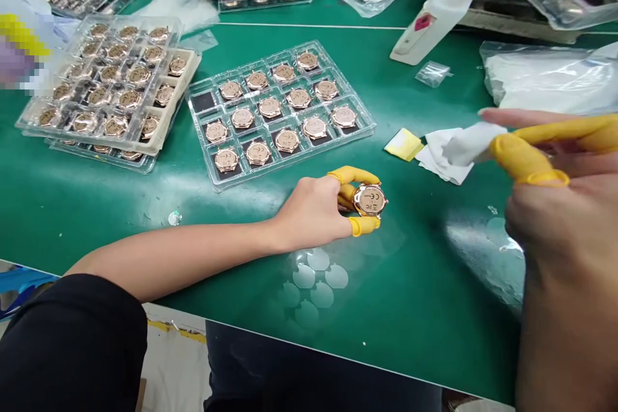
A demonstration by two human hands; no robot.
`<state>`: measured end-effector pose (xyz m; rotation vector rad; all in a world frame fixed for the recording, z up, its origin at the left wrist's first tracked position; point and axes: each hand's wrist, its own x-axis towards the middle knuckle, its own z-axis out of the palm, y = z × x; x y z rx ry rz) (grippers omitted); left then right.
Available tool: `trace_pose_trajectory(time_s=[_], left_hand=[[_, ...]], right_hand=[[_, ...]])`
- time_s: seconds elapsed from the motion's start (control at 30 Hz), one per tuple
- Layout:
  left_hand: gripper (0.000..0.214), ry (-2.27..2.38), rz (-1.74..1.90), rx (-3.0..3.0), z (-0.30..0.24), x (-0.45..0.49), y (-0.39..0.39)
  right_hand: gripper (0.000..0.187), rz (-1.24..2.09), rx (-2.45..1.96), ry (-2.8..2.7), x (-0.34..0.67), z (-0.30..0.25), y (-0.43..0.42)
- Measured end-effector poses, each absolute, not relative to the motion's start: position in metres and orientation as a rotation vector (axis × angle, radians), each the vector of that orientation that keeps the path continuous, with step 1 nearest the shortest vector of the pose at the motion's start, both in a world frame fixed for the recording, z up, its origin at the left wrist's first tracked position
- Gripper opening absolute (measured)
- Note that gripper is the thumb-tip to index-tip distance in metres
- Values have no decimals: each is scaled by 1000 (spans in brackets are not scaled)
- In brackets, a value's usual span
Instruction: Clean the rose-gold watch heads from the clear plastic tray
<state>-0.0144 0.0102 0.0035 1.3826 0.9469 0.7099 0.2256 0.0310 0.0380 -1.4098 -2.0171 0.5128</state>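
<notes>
Over the green counter [410, 309], the left grip [313, 211] is holding a watch [371, 200], seemingly not done yet, the right grip [562, 206] is pinching a cloth [466, 143], and fourteen other watches [269, 106] are sitting in a tray [299, 158].

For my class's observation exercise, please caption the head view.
Left hand grips a watch case, right hand a white wipe, near a tray.

Watch case [371, 198] in left hand [321, 211], white wipe [472, 143] in right hand [562, 183]

Left hand, in yellow finger cots [356, 174], grips the watch case by its edge, printed back visible. Right hand, likewise cotted, pinches the white wipe. Beyond the left hand: clear tray [203, 102] of like cases [269, 106]. Between the hands: yellow-and-white packet [404, 144]. Nearside of left hand: round translucent discs [305, 276] on green table [410, 335].
</notes>
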Motion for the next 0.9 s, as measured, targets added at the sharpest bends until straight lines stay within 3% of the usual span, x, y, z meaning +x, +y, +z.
trace_pose_trajectory(time_s=[0.27, 0.57, 0.73, 0.83, 0.9], left_hand=[[52, 913, 751, 1389, -2, -14, 12], [52, 914, 765, 1294, -3, -13, 15], [56, 875, 785, 1252, -4, -13, 16], [56, 877, 812, 1225, -5, -12, 17], [55, 886, 838, 1197, -5, -11, 17]], right_hand=[[9, 354, -1252, -2071, 182, 27, 3], [12, 155, -1342, -2058, 188, 24, -2], [8, 265, -1197, -2161, 190, 22, 4], [16, 126, -1254, -2068, 189, 17, 6], [11, 58, -1200, -2065, 189, 14, 7]])
